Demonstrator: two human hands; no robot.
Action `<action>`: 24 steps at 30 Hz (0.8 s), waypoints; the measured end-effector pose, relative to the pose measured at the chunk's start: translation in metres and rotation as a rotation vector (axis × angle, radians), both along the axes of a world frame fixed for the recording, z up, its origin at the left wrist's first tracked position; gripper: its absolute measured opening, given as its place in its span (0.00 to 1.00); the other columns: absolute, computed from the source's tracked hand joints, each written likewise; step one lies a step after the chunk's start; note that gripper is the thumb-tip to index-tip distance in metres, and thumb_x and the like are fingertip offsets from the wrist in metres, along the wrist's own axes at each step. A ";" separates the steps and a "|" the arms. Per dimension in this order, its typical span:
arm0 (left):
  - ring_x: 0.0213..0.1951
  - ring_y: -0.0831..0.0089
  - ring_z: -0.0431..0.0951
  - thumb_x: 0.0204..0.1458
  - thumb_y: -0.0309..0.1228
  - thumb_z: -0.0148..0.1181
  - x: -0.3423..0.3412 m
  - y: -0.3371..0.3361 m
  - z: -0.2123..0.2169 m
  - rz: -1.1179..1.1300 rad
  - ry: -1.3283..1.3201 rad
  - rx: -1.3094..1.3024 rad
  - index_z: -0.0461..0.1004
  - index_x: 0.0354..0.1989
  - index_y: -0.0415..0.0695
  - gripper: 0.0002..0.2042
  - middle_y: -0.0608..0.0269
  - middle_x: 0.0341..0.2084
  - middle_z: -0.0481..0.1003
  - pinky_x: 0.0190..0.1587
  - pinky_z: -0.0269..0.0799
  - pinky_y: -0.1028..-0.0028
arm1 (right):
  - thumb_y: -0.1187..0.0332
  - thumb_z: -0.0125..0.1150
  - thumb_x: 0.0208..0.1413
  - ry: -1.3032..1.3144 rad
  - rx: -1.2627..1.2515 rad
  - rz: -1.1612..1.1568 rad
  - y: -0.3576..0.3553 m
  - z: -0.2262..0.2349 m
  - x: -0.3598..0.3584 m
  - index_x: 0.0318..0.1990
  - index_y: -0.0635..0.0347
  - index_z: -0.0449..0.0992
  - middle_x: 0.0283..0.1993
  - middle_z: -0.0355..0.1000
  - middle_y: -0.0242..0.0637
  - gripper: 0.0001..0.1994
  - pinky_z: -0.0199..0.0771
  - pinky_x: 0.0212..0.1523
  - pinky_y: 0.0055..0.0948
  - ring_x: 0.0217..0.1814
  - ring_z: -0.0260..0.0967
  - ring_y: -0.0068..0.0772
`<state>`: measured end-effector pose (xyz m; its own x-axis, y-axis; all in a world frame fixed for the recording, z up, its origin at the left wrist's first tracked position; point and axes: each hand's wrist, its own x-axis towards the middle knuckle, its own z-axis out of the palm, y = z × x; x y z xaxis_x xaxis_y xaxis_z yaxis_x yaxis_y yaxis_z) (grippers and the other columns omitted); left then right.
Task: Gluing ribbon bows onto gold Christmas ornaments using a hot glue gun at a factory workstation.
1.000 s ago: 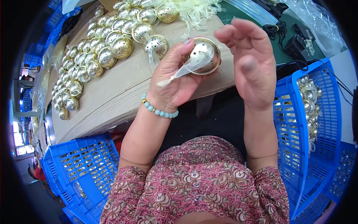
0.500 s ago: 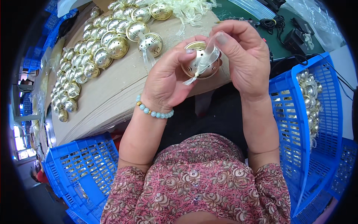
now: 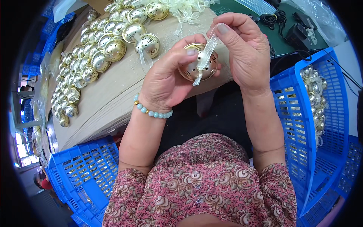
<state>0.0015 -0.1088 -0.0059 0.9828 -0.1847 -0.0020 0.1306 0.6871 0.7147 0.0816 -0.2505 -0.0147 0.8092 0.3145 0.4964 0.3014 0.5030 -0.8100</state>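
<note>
Gold metal, pierced with stars and ringed by a flared rim, makes up the round ornament [image 3: 194, 64] gripped in my left hand [image 3: 168, 70], above the near edge of the brown cardboard sheet [image 3: 113, 99]. My right hand [image 3: 245, 49], apart from the left, pinches the upper end of the sheer, cream-white fabric ribbon [image 3: 208, 51] between thumb and forefinger. I judge the step in hand to be pulling the ribbon's loop straight; the next move calls for a light, even tug with the ornament kept steady. To my left on the cardboard lie rows of similar gold metal ornaments [image 3: 100, 60]. I can make out no brand, label or writing on the ornament; any print on the black plastic boxes [image 3: 297, 38] is too small to read.
</note>
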 end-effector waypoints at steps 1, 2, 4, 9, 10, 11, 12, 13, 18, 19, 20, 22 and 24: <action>0.39 0.61 0.77 0.53 0.31 0.54 0.001 -0.001 0.002 0.013 0.023 -0.014 0.62 0.52 0.34 0.20 0.51 0.39 0.73 0.45 0.74 0.63 | 0.75 0.57 0.56 -0.006 0.022 -0.008 0.000 0.000 0.000 0.41 0.66 0.73 0.34 0.73 0.35 0.06 0.70 0.43 0.21 0.37 0.71 0.23; 0.39 0.61 0.77 0.53 0.31 0.54 0.002 -0.003 0.002 0.009 0.022 -0.014 0.62 0.52 0.34 0.20 0.51 0.39 0.73 0.45 0.74 0.63 | 0.75 0.57 0.56 -0.007 0.021 -0.012 0.000 0.001 -0.001 0.41 0.66 0.73 0.34 0.73 0.35 0.06 0.70 0.43 0.21 0.37 0.71 0.23; 0.35 0.65 0.78 0.53 0.32 0.57 0.005 -0.008 0.004 0.019 0.039 0.116 0.63 0.50 0.34 0.20 0.54 0.33 0.75 0.41 0.76 0.66 | 0.75 0.57 0.57 -0.049 0.018 -0.015 -0.002 0.001 -0.001 0.41 0.66 0.73 0.34 0.73 0.35 0.06 0.70 0.43 0.20 0.38 0.71 0.22; 0.33 0.65 0.78 0.51 0.29 0.58 0.007 -0.005 0.012 0.094 0.088 0.126 0.67 0.47 0.34 0.17 0.55 0.31 0.75 0.40 0.76 0.66 | 0.70 0.58 0.56 -0.329 -0.556 -0.581 -0.030 0.011 0.019 0.36 0.67 0.77 0.34 0.76 0.37 0.08 0.70 0.41 0.20 0.38 0.72 0.22; 0.33 0.64 0.78 0.51 0.29 0.58 0.008 -0.003 0.013 0.115 0.068 0.080 0.68 0.45 0.35 0.15 0.55 0.31 0.75 0.40 0.76 0.66 | 0.65 0.59 0.56 -0.456 -0.850 -0.845 -0.043 0.013 0.030 0.35 0.67 0.78 0.34 0.76 0.40 0.11 0.71 0.40 0.24 0.37 0.73 0.26; 0.34 0.62 0.78 0.51 0.29 0.57 0.010 -0.004 0.013 0.152 0.107 0.025 0.69 0.44 0.36 0.13 0.54 0.31 0.75 0.40 0.76 0.64 | 0.60 0.59 0.54 -0.484 -1.112 -1.033 -0.056 0.007 0.038 0.36 0.67 0.78 0.34 0.76 0.43 0.15 0.72 0.40 0.29 0.37 0.74 0.34; 0.34 0.62 0.78 0.51 0.29 0.57 0.012 -0.002 0.013 0.155 0.102 0.027 0.69 0.44 0.36 0.13 0.54 0.31 0.75 0.40 0.76 0.64 | 0.54 0.59 0.53 -0.505 -1.373 -1.214 -0.064 0.000 0.043 0.36 0.66 0.78 0.33 0.76 0.45 0.19 0.72 0.39 0.35 0.37 0.74 0.42; 0.34 0.61 0.78 0.51 0.29 0.57 0.014 -0.001 0.012 0.181 0.117 -0.028 0.69 0.42 0.37 0.12 0.54 0.31 0.75 0.40 0.76 0.64 | 0.54 0.59 0.53 -0.509 -1.368 -1.215 -0.068 -0.005 0.049 0.36 0.66 0.78 0.33 0.76 0.45 0.19 0.72 0.39 0.35 0.37 0.74 0.42; 0.35 0.58 0.78 0.52 0.31 0.56 0.020 0.001 0.011 0.316 0.183 -0.170 0.69 0.39 0.38 0.11 0.53 0.31 0.74 0.40 0.76 0.61 | 0.54 0.58 0.52 -0.271 -1.412 -0.869 -0.069 -0.009 0.062 0.37 0.65 0.77 0.31 0.74 0.45 0.20 0.71 0.37 0.38 0.35 0.73 0.45; 0.35 0.58 0.78 0.52 0.31 0.56 0.020 0.000 0.012 0.316 0.182 -0.170 0.69 0.39 0.38 0.11 0.53 0.31 0.74 0.40 0.76 0.61 | 0.54 0.58 0.52 -0.272 -1.411 -0.869 -0.070 -0.008 0.060 0.37 0.65 0.77 0.31 0.74 0.45 0.20 0.71 0.37 0.38 0.35 0.73 0.45; 0.35 0.58 0.77 0.53 0.31 0.56 0.020 0.001 0.012 0.354 0.188 -0.194 0.69 0.38 0.38 0.10 0.53 0.31 0.74 0.40 0.76 0.61 | 0.57 0.59 0.52 -0.182 -1.288 -0.838 -0.070 -0.007 0.056 0.37 0.65 0.77 0.31 0.74 0.42 0.17 0.71 0.36 0.34 0.34 0.73 0.38; 0.35 0.58 0.77 0.53 0.32 0.55 0.022 0.003 0.012 0.399 0.190 -0.217 0.69 0.38 0.38 0.10 0.53 0.31 0.74 0.40 0.76 0.61 | 0.60 0.60 0.52 -0.099 -1.160 -0.798 -0.072 -0.006 0.046 0.38 0.66 0.76 0.31 0.74 0.39 0.15 0.70 0.35 0.30 0.34 0.72 0.31; 0.35 0.59 0.76 0.53 0.31 0.55 0.024 0.004 0.012 0.442 0.211 -0.292 0.69 0.37 0.38 0.09 0.53 0.31 0.74 0.40 0.76 0.62 | 0.67 0.61 0.51 0.137 -0.584 -0.475 -0.075 -0.006 0.030 0.40 0.66 0.73 0.35 0.73 0.35 0.13 0.67 0.36 0.23 0.34 0.68 0.20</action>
<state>0.0258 -0.1048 0.0059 0.9507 0.2213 -0.2171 -0.0948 0.8742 0.4761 0.1114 -0.3259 -0.0203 0.9655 0.0974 0.2416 0.2556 -0.1771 -0.9504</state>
